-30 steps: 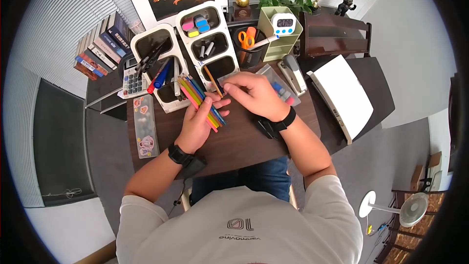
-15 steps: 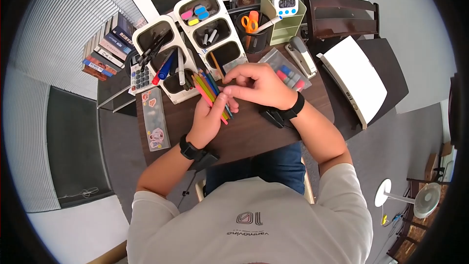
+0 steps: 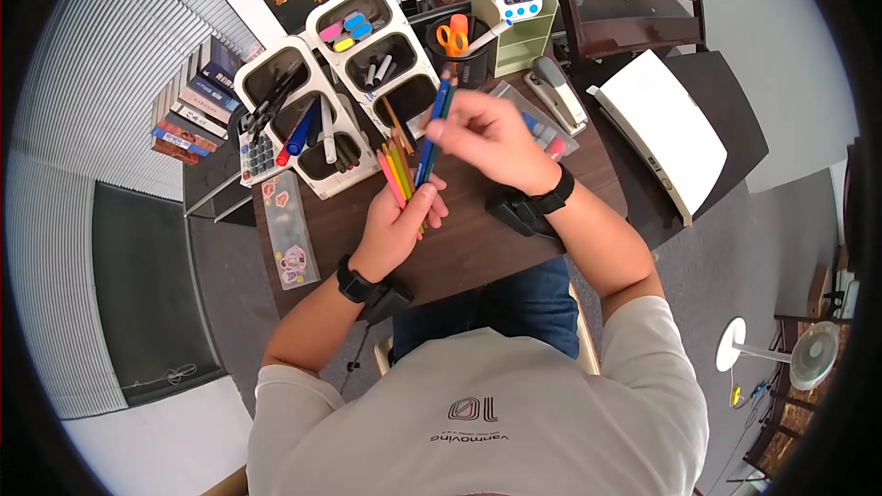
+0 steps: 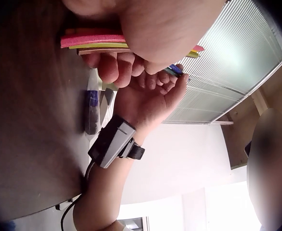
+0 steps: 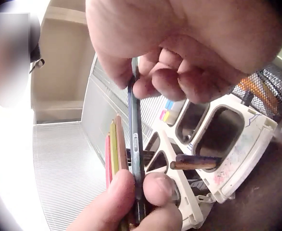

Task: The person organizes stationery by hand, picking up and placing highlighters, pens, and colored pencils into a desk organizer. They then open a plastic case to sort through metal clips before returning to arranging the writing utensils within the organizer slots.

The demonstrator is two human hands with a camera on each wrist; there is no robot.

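Observation:
My left hand (image 3: 390, 234) holds a small bundle of coloured pencils (image 3: 397, 179), pink, yellow-green and brown among them, with their points upward. My right hand (image 3: 501, 142) pinches the upper part of blue and teal pencils (image 5: 136, 139) between thumb and finger. They stand higher than the bundle, and their lower ends are still between the left thumb and fingers in the right wrist view. Just beyond, a brown and a dark pencil (image 5: 194, 162) lean in the front compartment of a white three-part organizer (image 5: 237, 180).
A second white organizer (image 3: 347, 186) at the left holds markers, pens and scissors. A stickered clear case (image 3: 289, 230) lies at the table's left edge. On the right are a clear pouch (image 3: 560, 140), a stapler (image 3: 556, 96) and a white device (image 3: 657, 129). A mesh cup (image 3: 470, 72) stands behind.
The right hand has taken hold of the blue and teal pencils and drawn them upward from the bundle. The left hand keeps its grip on the others. The head view has shifted slightly.

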